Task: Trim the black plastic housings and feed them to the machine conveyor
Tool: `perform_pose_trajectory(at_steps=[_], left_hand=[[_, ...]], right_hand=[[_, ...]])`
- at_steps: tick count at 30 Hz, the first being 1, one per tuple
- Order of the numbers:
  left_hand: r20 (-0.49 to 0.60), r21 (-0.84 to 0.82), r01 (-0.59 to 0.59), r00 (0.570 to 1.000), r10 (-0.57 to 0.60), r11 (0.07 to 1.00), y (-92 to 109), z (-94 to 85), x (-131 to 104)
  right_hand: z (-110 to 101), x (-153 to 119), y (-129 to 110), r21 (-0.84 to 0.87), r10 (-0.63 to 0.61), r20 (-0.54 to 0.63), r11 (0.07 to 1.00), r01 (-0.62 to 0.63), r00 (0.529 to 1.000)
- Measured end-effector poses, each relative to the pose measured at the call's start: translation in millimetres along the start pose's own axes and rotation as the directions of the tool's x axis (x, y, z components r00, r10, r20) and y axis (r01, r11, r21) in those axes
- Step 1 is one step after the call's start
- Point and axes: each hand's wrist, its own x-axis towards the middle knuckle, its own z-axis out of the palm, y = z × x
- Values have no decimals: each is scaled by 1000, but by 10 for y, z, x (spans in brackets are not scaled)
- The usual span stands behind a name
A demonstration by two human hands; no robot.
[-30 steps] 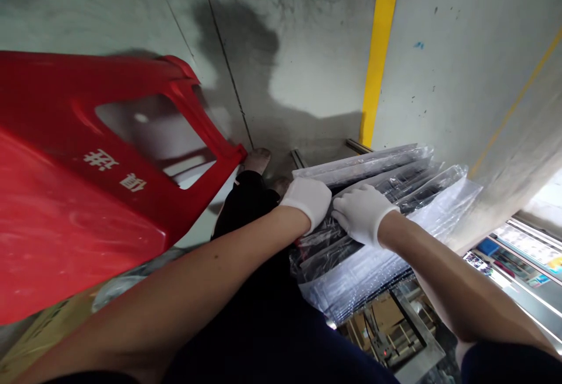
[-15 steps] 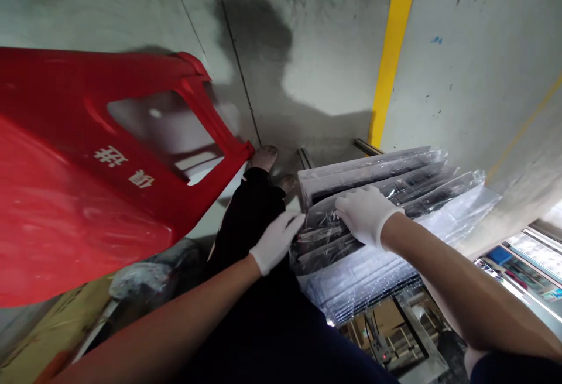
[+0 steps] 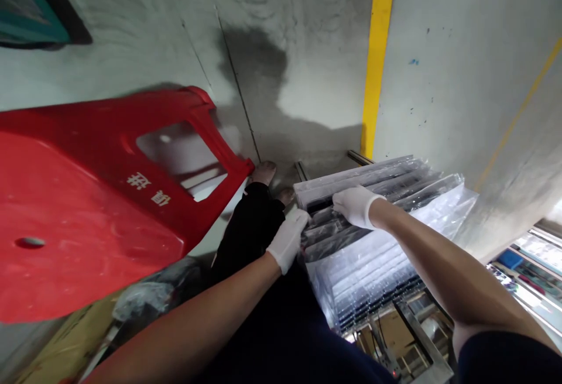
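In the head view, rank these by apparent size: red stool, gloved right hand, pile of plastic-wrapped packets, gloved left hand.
1. Red stool
2. Pile of plastic-wrapped packets
3. Left hand and right hand, too alike to rank

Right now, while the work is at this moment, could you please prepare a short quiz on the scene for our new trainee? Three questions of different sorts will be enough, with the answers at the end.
1. True or false: the left hand is bare.
2. In this view, which hand is nearer to the red plastic piece with printed characters? A) The left one. B) The right one.
3. Fill in the missing word: the right hand is on packages wrapped in clear ____.

Key:
1. False; it wears a white glove.
2. A.
3. Plastic.
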Motion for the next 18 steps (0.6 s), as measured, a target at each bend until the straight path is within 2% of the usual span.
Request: perform_pose_trajectory(at_steps=[3,5,6,7,8,9,10,11,12,13,14,15,17,18], left_hand=[[27,205,-67,998,63,977,194,-166,41],[29,356,-111,994,108,928,369,-313,35],[21,429,-134,990,138,893,467,-385,27],[12,497,-156,985,174,854,571,-447,21],[10,558,-180,978,211,810,678,-495,22],[27,611,-207,970,242,764,784,-523,34],[66,655,-238,963,260,717,886,-526,59],[122,691,-271,958,261,671,981,-502,99],[185,720,-303,951,248,625,1066,-449,154],[246,745,-332,943,225,578,1138,-367,220],[300,769,-357,934,194,530,1199,-258,295],[344,792,-377,925,160,480,1247,-128,370],[403,838,-406,911,87,364,1319,174,494],[428,858,-422,902,45,293,1349,332,530]], right_hand=[[-62,101,5,62,38,-74,998,-33,997],[-122,51,17,110,80,-168,992,-62,983],[-129,-33,34,148,108,-243,986,-73,964],[-100,-155,59,211,135,-353,975,-62,926],[-19,-307,87,298,173,-496,954,-21,851],[126,-474,112,395,240,-651,917,52,720],[341,-641,124,481,341,-774,864,145,534],[620,-791,115,544,463,-828,802,247,317],[954,-914,78,593,589,-799,738,322,123],[1325,-1005,10,648,696,-718,672,359,-9],[1716,-1064,-86,715,790,-608,589,376,-82],[2109,-1097,-205,794,875,-472,476,377,-109],[2859,-1123,-476,923,981,-162,190,333,-109],[3203,-1134,-610,949,993,-20,57,312,-120]])
